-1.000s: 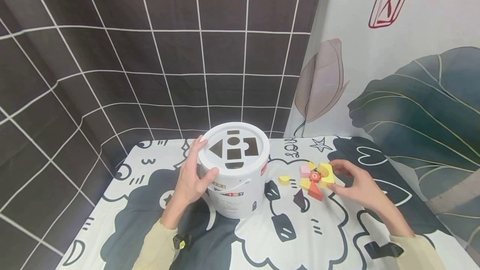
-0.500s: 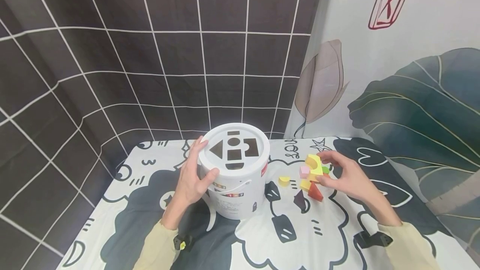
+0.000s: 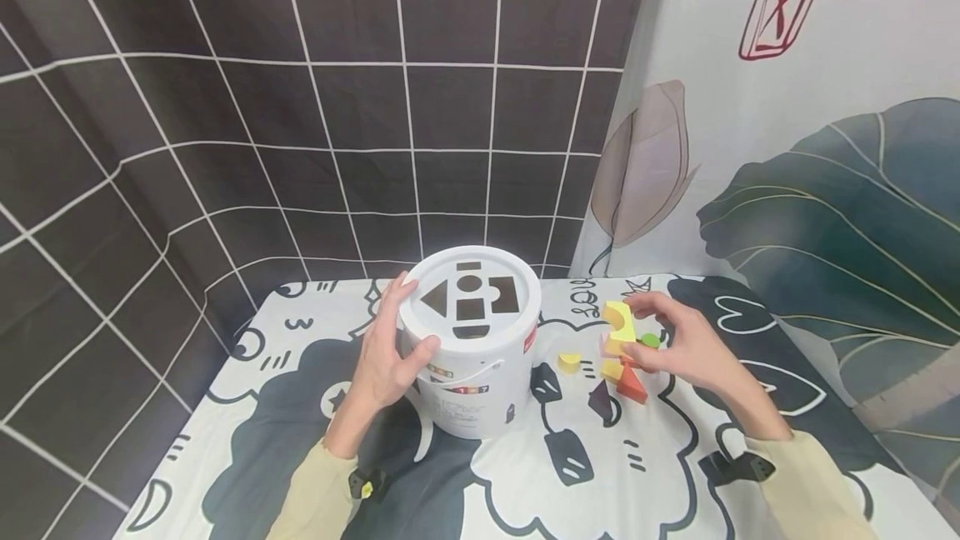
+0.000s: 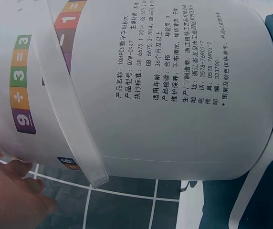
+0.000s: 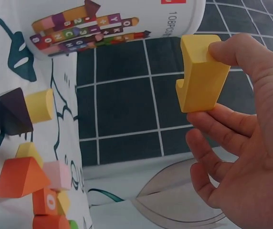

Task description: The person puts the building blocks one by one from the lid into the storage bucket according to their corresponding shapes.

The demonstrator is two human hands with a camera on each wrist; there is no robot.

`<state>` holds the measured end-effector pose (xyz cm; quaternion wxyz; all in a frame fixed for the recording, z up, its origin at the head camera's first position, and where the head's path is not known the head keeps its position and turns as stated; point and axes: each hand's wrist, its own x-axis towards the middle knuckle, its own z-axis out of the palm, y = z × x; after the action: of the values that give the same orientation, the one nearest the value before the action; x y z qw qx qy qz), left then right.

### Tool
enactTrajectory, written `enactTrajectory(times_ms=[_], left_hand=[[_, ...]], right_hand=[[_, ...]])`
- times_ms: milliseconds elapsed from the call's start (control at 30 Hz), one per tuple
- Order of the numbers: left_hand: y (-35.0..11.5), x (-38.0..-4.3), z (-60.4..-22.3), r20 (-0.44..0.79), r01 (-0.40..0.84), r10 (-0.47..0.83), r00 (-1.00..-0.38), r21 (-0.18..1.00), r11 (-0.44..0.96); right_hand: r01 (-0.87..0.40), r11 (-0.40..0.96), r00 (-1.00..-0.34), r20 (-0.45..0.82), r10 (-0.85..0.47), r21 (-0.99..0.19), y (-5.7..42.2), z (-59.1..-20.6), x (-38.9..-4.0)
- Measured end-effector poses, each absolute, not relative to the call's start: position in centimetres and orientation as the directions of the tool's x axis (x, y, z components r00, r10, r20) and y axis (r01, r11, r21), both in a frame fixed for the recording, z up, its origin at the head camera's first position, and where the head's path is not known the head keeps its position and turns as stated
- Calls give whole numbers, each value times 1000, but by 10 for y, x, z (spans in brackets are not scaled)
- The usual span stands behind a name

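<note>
A white bucket (image 3: 468,407) stands upright on the table, its lid (image 3: 517,261) cut with several shaped holes. Against the bucket's left side rests my left hand (image 3: 384,361), fingers spread up to the lid's rim and thumb at the front. My right hand (image 3: 690,348) pinches a yellow arch block (image 3: 622,330) with a rounded notch, raised over the loose blocks. In the right wrist view the thumb presses one end of this yellow block and fingers bear on the other. Beneath lie an orange triangular block (image 3: 632,387), a pink block (image 5: 57,175) and a green block (image 3: 650,341).
Between bucket and pile lie a yellow half-round block (image 3: 569,363) and a dark purple triangular block (image 3: 600,401). The bucket's handle (image 4: 74,105) hangs down its side. A patterned cloth (image 3: 525,507) covers the table; a dark gridded curtain (image 3: 337,107) hangs behind.
My right hand has lifted the yellow arch block out of the pile and moved left with it, toward the bucket. The left hand and the bucket have stayed in place.
</note>
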<state>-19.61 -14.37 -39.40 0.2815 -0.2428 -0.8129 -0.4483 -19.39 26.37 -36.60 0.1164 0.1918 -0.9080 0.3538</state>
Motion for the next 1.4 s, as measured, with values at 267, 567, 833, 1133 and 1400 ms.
enactTrajectory(times_ms=[267,567,833,1133,1400], left_hand=[[-143,-198,-393,687,658,141,-713,585,474],[-143,-200,-393,692,662,138,-708,584,470],[-143,-200,-394,685,654,133,-717,593,469],[-143,-199,-395,671,640,132,-729,601,478],[-143,-198,-395,671,639,133,-729,599,482]], right_hand=[[-491,668,-865,402,-300,-559,255,-357,-200],[-516,675,-850,413,-327,-528,242,-346,-207],[-523,666,-847,409,-339,-532,231,-338,-211],[-589,608,-805,451,-385,-532,218,-331,-220],[-598,592,-799,454,-394,-540,206,-323,-224]])
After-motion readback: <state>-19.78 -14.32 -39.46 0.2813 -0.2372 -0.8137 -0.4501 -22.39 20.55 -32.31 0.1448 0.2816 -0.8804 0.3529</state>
